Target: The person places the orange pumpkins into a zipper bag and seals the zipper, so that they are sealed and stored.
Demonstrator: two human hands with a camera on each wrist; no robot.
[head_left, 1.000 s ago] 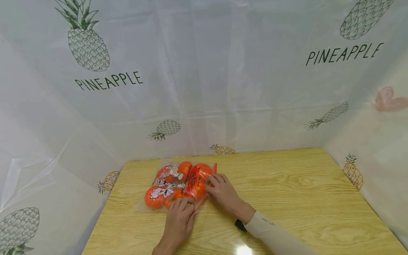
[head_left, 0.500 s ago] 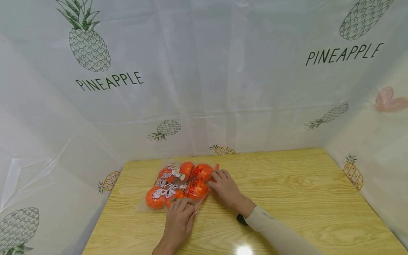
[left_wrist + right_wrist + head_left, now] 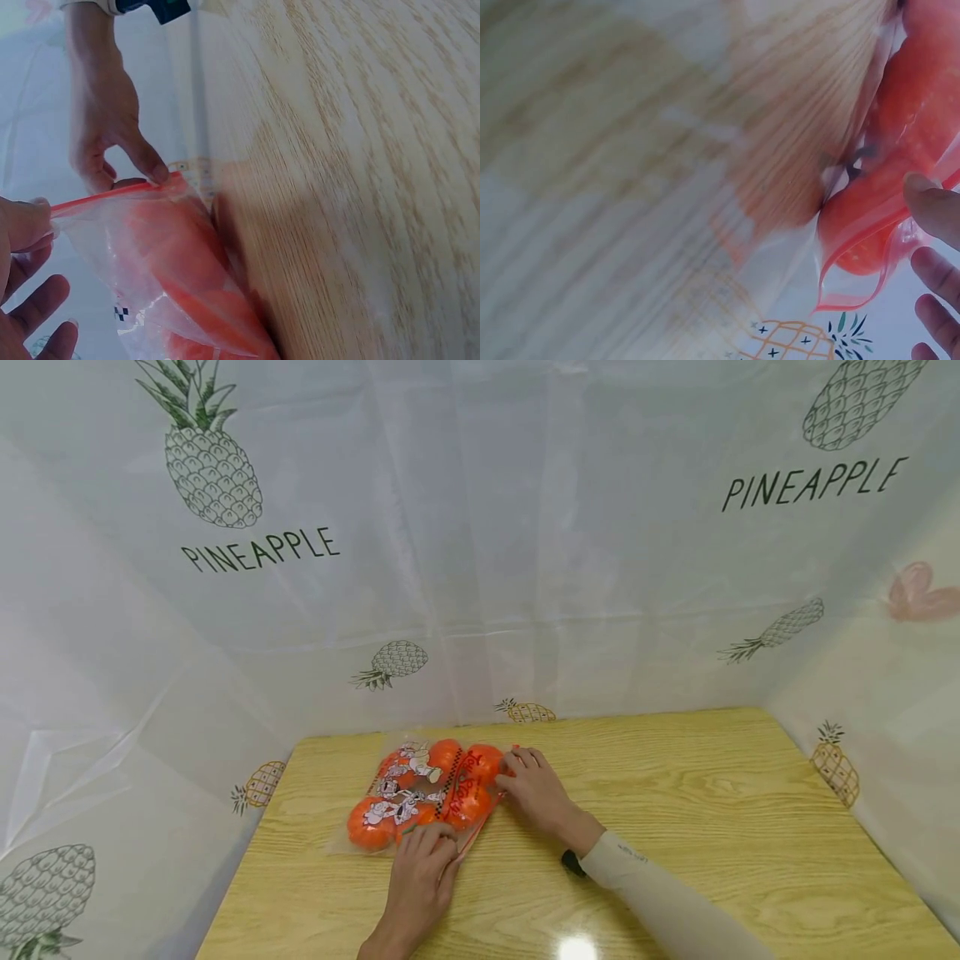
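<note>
A clear zip bag printed with cartoon figures and red lettering lies on the table. It holds several round orange-red fruits, whose exact kind I cannot tell. My left hand pinches the near end of the bag's red zip strip, thumb against fingers, as the left wrist view shows with the hand. Along the same strip, towards its far end, my right hand pinches the edge. In the right wrist view, the thumb lies on the strip, and the bag's mouth gapes at the corner.
A wood-grain table carries the bag. Pale sheeting with pineapple prints stands behind it and at both sides. A small black object sits at the right wrist, and a bright reflection shows near the front.
My right hand has shifted slightly away and to the right along the zip edge. The bag has slid a little rightward; my left hand has stayed in place.
</note>
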